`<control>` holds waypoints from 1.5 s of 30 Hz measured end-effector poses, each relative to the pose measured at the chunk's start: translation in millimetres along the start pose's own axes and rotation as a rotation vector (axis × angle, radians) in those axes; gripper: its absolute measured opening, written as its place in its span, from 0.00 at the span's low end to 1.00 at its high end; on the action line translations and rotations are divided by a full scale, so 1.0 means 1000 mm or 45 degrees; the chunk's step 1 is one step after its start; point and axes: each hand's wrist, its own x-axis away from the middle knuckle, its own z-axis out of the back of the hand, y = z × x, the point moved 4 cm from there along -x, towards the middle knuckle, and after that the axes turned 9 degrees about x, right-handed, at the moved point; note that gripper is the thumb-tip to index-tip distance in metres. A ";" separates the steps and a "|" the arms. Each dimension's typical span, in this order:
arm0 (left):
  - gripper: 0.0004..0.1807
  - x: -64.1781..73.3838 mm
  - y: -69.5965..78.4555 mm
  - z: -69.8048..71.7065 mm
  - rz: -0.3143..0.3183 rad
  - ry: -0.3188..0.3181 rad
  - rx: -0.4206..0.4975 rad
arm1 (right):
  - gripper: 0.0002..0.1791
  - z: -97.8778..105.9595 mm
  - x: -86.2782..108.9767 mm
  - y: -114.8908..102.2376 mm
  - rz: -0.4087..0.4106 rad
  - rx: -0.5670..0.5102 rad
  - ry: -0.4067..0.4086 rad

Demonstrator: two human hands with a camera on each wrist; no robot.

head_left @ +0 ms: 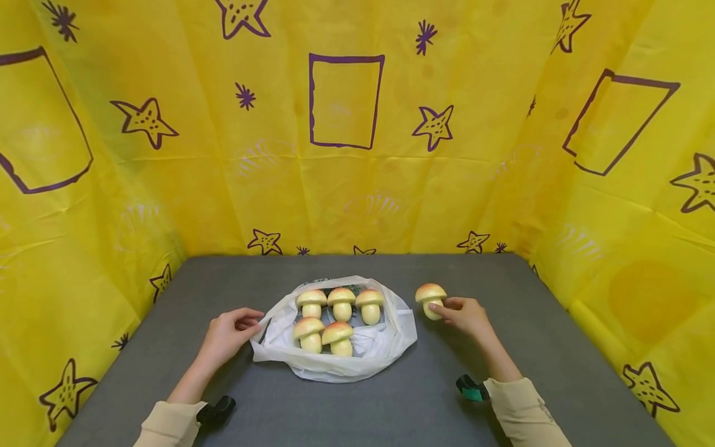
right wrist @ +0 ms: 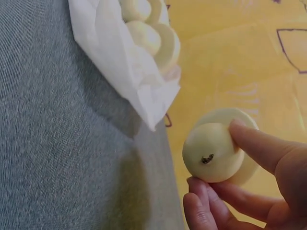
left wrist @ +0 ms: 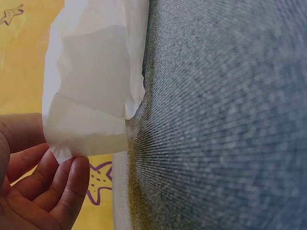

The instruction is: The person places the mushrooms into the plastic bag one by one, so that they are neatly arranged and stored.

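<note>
A white plastic bag [head_left: 357, 370] lies spread on the grey table with its mouth turned up. Inside it several toy mushrooms [head_left: 341, 297], with pale stems and orange-tinged caps, stand in two rows. At the bag's left edge, my left hand [head_left: 226, 335] pinches the thin plastic; the left wrist view shows the bag's corner [left wrist: 72, 139] between thumb and fingers. To the right of the bag, my right hand [head_left: 466, 315] grips another toy mushroom [head_left: 430, 292] by its stem, cap up. From below, the right wrist view shows a dark mark on that mushroom's stem end [right wrist: 211, 151].
Yellow cloth [head_left: 346, 198] with purple stars and outlined shapes hangs behind the table [head_left: 357, 416] and along both sides. Each forearm wears a beige sleeve and a dark wrist strap; the right strap [head_left: 472, 390] has a green patch.
</note>
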 end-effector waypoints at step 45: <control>0.09 -0.002 0.003 -0.004 0.001 -0.023 0.001 | 0.19 -0.077 0.039 -0.058 0.291 -0.017 -0.221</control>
